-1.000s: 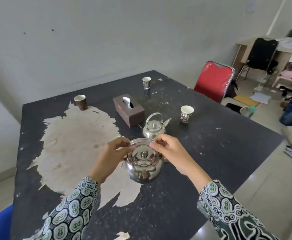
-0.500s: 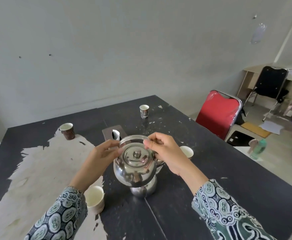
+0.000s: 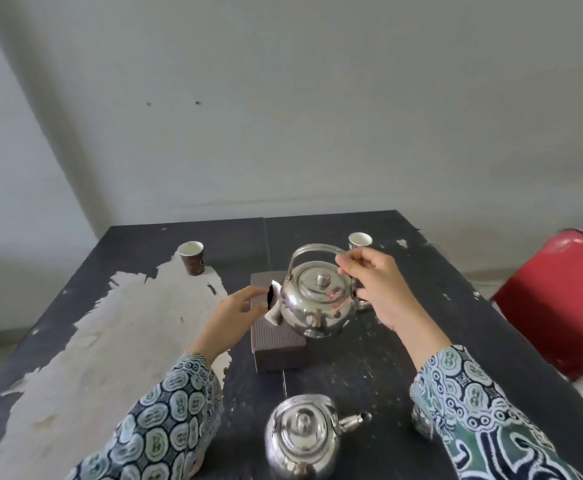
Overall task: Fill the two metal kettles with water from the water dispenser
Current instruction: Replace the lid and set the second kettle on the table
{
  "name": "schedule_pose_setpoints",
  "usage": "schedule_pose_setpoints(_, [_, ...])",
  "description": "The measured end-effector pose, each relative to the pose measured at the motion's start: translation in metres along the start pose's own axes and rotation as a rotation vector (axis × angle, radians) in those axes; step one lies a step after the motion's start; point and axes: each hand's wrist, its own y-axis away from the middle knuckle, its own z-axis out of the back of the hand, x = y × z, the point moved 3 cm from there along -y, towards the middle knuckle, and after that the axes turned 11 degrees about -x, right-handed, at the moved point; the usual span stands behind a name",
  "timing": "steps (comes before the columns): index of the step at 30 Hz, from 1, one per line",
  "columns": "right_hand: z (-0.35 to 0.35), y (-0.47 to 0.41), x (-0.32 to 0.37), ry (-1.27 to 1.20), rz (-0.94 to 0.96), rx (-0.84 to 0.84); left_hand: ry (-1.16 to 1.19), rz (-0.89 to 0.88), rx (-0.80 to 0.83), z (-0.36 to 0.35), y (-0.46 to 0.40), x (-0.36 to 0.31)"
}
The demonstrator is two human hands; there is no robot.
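My right hand (image 3: 376, 289) pinches the right end of the arched handle of a shiny metal kettle (image 3: 317, 303) and holds it lifted above the table, lid on. Just left of that kettle, my left hand (image 3: 234, 313) hovers with fingers apart and nothing in it. A second metal kettle (image 3: 300, 441) with its lid on stands on the table near me, spout pointing right. No water dispenser is in view.
A brown tissue box (image 3: 276, 348) lies under and behind the lifted kettle on the black, peeling table (image 3: 439, 323). Paper cups stand at the far left (image 3: 191, 256) and far centre (image 3: 360, 240). A red chair (image 3: 560, 306) is at the right.
My left hand has come off the kettle's handle and dropped to its left side. My right hand alone now holds it. The view has swung left, and the second kettle now appears near me.
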Motion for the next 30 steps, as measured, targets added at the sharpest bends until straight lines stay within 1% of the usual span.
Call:
schedule_pose_setpoints(3, [-0.006,-0.04,-0.006,0.007,-0.004,0.025,-0.107,0.097,-0.085,-0.009,-0.023,0.026])
schedule_pose_setpoints(5, [-0.013,-0.068,-0.012,0.003,-0.016,0.037,-0.194,0.191,-0.122,-0.016,-0.037,0.049])
schedule_pose_setpoints(8, [-0.027,-0.105,-0.022,-0.004,-0.021,0.057,-0.274,0.315,-0.089,-0.029,-0.048,0.092])
schedule_pose_setpoints(12, [-0.053,-0.15,-0.036,-0.021,-0.007,0.082,-0.311,0.4,-0.028,-0.048,-0.064,0.142])
schedule_pose_setpoints(15, [-0.077,-0.186,-0.051,-0.015,0.007,0.089,-0.328,0.418,-0.011,-0.061,-0.086,0.17])
schedule_pose_setpoints(17, [-0.091,-0.208,-0.062,-0.008,0.02,0.084,-0.369,0.44,0.058,-0.071,-0.096,0.189])
schedule_pose_setpoints(19, [-0.106,-0.229,-0.076,-0.011,0.035,0.081,-0.473,0.461,0.159,-0.085,-0.1,0.208])
schedule_pose_setpoints(20, [-0.113,-0.241,-0.085,-0.007,0.043,0.08,-0.532,0.462,0.181,-0.094,-0.103,0.219])
schedule_pose_setpoints(24, [-0.143,-0.274,-0.125,0.011,0.064,0.046,-0.654,0.384,0.053,-0.104,-0.106,0.234])
schedule_pose_setpoints(26, [-0.155,-0.284,-0.145,0.031,0.068,0.019,-0.682,0.347,0.013,-0.102,-0.112,0.238])
schedule_pose_setpoints(30, [-0.172,-0.302,-0.18,0.092,0.053,0.023,-0.714,0.3,-0.082,-0.104,-0.122,0.246])
